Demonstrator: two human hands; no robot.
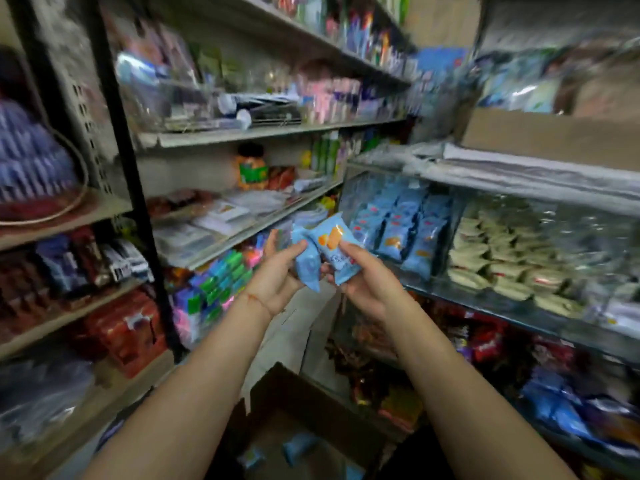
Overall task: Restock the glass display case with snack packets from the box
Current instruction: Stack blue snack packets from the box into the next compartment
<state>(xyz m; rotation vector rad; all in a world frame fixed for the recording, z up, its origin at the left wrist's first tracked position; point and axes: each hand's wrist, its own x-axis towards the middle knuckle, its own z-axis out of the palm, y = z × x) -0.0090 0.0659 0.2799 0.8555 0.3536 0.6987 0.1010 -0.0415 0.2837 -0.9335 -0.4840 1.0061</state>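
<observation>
Curling our fingers [300, 244] round two snack packets [325, 251], we hold them in front of the glass display case [485, 237], left hand [277, 275] and right hand [363, 282] each clamped on one. They look light, soft and crinkly, probably slippery, so we judge the sealed ends the safest grip. Pale blue wrappers, orange biscuit picture; more lie in the box [304, 403] below.

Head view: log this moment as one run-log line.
stage: carrying packets | left hand: holds blue snack packets | right hand: holds same packets | glass display case: part stocked | box: packets remain
</observation>
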